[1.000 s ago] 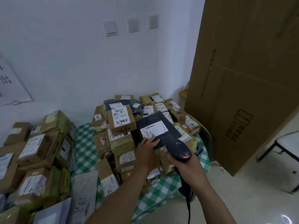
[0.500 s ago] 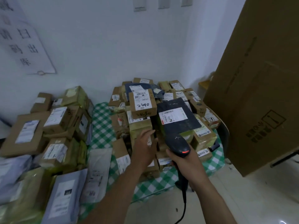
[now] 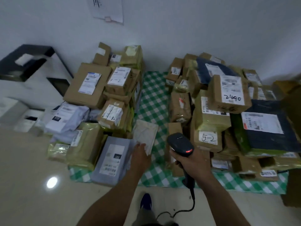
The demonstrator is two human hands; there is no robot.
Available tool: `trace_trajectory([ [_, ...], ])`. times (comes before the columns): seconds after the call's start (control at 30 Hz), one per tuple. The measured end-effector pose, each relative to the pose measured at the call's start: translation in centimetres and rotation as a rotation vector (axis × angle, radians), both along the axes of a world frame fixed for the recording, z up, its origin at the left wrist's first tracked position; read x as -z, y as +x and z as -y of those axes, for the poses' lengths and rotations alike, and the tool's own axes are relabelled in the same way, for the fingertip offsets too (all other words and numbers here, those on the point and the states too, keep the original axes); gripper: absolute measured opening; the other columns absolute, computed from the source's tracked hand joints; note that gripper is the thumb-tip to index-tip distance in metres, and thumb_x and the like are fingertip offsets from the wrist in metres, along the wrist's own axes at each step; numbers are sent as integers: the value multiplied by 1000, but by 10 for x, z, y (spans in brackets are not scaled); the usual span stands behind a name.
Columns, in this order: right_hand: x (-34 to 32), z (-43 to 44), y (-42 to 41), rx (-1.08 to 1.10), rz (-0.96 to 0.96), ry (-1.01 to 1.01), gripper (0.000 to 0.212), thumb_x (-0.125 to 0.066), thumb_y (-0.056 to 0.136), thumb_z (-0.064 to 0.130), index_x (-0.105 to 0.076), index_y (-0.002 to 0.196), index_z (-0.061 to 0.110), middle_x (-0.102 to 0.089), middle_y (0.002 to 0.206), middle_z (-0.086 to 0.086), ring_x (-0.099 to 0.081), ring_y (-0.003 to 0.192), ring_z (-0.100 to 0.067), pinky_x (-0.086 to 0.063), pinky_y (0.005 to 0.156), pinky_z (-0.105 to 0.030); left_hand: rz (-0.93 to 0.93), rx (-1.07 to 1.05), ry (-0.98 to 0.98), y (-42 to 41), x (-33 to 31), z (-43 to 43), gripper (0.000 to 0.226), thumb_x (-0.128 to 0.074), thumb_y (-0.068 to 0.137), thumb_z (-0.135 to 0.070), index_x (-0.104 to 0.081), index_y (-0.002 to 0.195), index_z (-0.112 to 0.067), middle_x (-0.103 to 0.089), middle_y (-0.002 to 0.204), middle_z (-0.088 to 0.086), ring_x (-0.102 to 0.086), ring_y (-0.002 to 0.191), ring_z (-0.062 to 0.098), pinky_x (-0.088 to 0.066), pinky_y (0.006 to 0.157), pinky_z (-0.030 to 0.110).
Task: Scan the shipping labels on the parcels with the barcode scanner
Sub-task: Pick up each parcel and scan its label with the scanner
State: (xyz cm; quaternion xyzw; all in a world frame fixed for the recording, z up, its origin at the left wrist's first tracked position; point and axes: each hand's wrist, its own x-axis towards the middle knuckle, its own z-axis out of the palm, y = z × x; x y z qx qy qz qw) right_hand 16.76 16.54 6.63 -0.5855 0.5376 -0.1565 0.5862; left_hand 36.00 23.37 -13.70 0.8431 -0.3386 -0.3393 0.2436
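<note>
**Two parcel piles with a gap between them**

I see a cloth (image 3: 153, 98) spread on the floor across mid-frame. On it are the left pile (image 3: 88, 85) of parcels and the right pile (image 3: 211, 115), with a strip of cloth between them. An envelope (image 3: 145, 132) lies at the lower end of that strip, beside the left pile, and the left hand (image 3: 140, 156) touches its lower edge. Just to the right, the right hand (image 3: 192, 162) holds the scanner (image 3: 180, 145) in front of the right pile. A sheet of paper (image 3: 107, 8) hangs on the wall at top centre.

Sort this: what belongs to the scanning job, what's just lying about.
Job: black handheld barcode scanner in the right hand; left hand at the white flat mailer; brown cardboard box marked 2490.
Lying about: green checked cloth; white paper sheet on the wall.
</note>
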Motion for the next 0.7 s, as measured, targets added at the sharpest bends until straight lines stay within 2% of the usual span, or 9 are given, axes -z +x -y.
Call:
trace_trajectory([
  [0.03,2,-1,9,-11,-5,17,20,-83,87,16,-69,99,22,-72,75,-3,-67,61,-9,-55,55,-21,-29,22,39,0,4,3,74,-53,102,-48,-32,156,-2,-34,159,16,-30,150,34,-23,124,40],
  [0.1,6,-2,22,-16,-21,38,20,-82,88,14,-66,92,25,-70,72,-5,-66,59,-9,-55,55,-21,-36,40,85,-3,14,8,70,-56,105,-26,-15,161,-13,-15,167,8,-14,156,29,-8,127,36],
  [0.13,8,-3,26,-13,-39,40,19,-81,88,14,-65,88,25,-70,70,-10,-66,59,-12,-56,58,-24,-42,44,77,-3,20,11,72,-57,104,-24,-12,160,-17,-11,168,8,-11,157,29,-6,128,35],
  [0.2,10,-2,33,-6,-69,47,18,-81,88,14,-65,86,22,-70,73,-20,-66,62,-19,-56,63,-31,14,41,88,-4,28,14,79,-61,102,-26,-12,163,-13,-6,170,9,-6,157,30,-7,127,37],
  [0.27,13,-2,36,4,-86,59,15,-81,88,14,-67,87,18,-70,76,-23,-65,64,-21,-55,63,-32,95,32,108,-5,36,14,79,-60,101,-28,-13,162,-9,-2,171,10,-3,157,31,-11,127,40],
  [0.33,17,-1,36,18,-110,68,15,-82,88,16,-69,95,13,-71,74,-20,-65,62,-21,-54,61,-32,190,-4,75,-4,42,16,68,-59,101,-24,-26,158,-7,-13,168,14,-14,155,33,-20,124,40],
  [0.43,23,-1,34,45,-131,82,22,-83,87,19,-69,104,17,-73,71,-9,-66,63,-22,-54,62,-37,255,-15,27,-3,35,23,48,-56,97,-1,-49,144,-1,-42,151,17,-40,142,35,-36,112,35],
  [0.6,27,-1,31,60,-128,79,26,-84,86,21,-69,107,22,-74,72,-7,-67,62,-18,-55,62,-35,165,-84,-11,2,17,29,41,-50,99,1,-57,138,-8,-61,133,11,-56,121,27,-42,98,28],
  [0.7,27,0,28,60,-98,87,26,-84,86,19,-69,106,21,-74,74,-7,-68,63,-16,-56,62,-31,133,-188,-60,-3,2,28,25,-46,99,0,-64,103,-16,-68,100,1,-64,96,23,-44,77,24],
])
